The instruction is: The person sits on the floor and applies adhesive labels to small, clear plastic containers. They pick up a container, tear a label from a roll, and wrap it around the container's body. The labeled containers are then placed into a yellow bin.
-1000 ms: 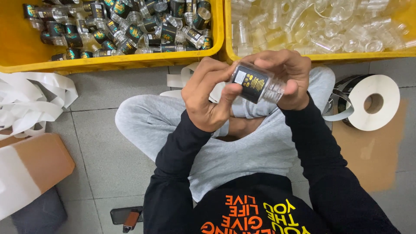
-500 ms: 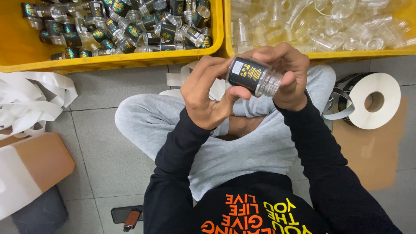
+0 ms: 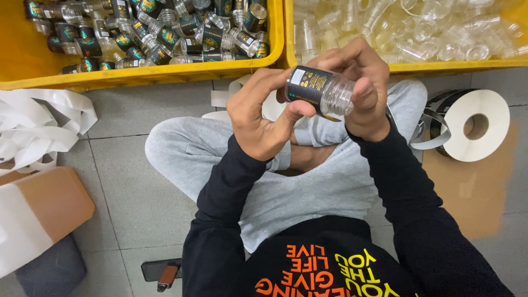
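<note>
A person sitting cross-legged on a tiled floor is holding a small clear jar [image 3: 320, 92] with a dark label above the lap, just in front of two yellow crates. The left hand [image 3: 263, 118] is clamping its labelled end, thumb pressing along the side, while the right hand [image 3: 364, 88] is gripping the bare threaded neck. Behind the jar to the left, one yellow crate [image 3: 165, 74] is holding labelled jars; the other crate [image 3: 440, 67], behind the jar to the right, is holding clear ones. A label roll [image 3: 473, 131] is lying right of the jar.
</note>
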